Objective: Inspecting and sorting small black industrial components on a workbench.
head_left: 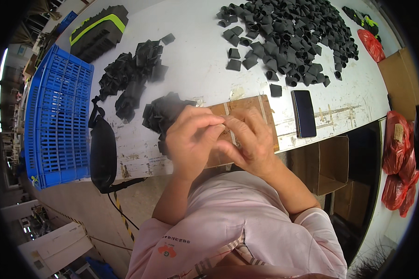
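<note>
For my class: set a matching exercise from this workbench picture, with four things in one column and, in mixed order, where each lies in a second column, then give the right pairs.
Things:
1. blue crate
2. dark phone
3. red bags
4. large heap of black pieces

Places:
A. far side of the table, right of the middle
B. off the table, at the right
C. left end of the table
D. flat on the table, right of the wooden board

Pairs: 1-C, 2-D, 3-B, 4-A

Matt black rubbery pieces (288, 35), rough wood board (246, 109), glossy phone (304, 113), blue plastic crate (56, 121).
</note>
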A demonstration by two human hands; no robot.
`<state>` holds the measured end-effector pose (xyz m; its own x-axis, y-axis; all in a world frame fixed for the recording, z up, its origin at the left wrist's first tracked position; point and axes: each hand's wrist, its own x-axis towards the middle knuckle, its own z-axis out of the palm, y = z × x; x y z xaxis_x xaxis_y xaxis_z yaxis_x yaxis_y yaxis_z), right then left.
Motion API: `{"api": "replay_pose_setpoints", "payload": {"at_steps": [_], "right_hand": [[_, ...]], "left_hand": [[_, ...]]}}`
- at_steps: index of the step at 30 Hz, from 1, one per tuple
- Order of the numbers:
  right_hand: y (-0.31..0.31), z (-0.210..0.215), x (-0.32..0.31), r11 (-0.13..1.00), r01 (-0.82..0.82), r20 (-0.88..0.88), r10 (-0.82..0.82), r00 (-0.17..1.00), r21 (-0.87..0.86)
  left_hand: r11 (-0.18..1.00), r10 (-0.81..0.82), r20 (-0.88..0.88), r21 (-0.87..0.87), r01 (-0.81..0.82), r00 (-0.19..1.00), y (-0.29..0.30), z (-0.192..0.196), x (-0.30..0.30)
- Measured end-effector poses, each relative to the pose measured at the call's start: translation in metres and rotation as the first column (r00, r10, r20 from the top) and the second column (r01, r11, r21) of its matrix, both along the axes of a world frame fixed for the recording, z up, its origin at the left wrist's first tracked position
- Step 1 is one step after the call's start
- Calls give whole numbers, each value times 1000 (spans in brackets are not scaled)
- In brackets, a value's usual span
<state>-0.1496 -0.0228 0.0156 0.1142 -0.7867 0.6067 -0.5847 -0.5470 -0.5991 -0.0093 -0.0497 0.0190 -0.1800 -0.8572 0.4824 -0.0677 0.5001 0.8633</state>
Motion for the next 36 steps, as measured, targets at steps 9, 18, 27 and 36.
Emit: {"api": "replay_pose_setpoints", "payload": {"at_steps": [9,18,27,36], "right_hand": [[-11,-5,-8,950,-192,405,79,911,246],[-6,8,-3,981,-156,302,116,946,112],[-5,23,-4,898,-198,416,18,909,393],[-6,-14,-7,971,-151,365,76,928,183]], "left_hand": [[961,-163,60,235,145,985,-4,13,6],[978,71,-272,208,-13,960,1,-5,7],[964,17,-406,250,93,914,4,-17,17],[987,-118,9,115,117,993,-3,-5,17]]}}
